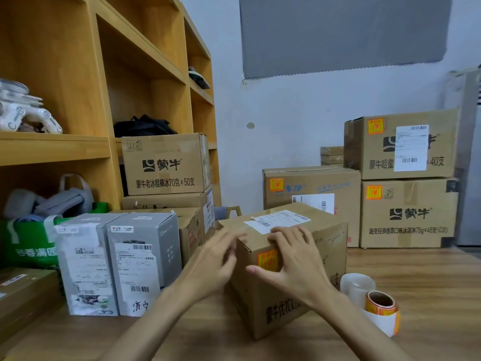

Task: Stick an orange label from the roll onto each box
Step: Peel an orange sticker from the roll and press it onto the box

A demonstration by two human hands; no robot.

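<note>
A brown cardboard box (294, 295) stands on the wooden table in front of me, with an orange label (266, 260) stuck near the top of its near face. My right hand (296, 261) lies over the box's top front edge, fingers spread, thumb beside the label. My left hand (216, 259) hovers open at the box's left corner, blurred. The roll of orange labels (381, 306) stands on the table to the right of the box, with white backing trailing from it.
Two grey boxes (117, 264) stand at left, brown cartons (166, 165) stacked behind them by a wooden shelf (54, 147). At back right three cartons (406, 212) each carry an orange label. A green bag (28, 243) sits far left.
</note>
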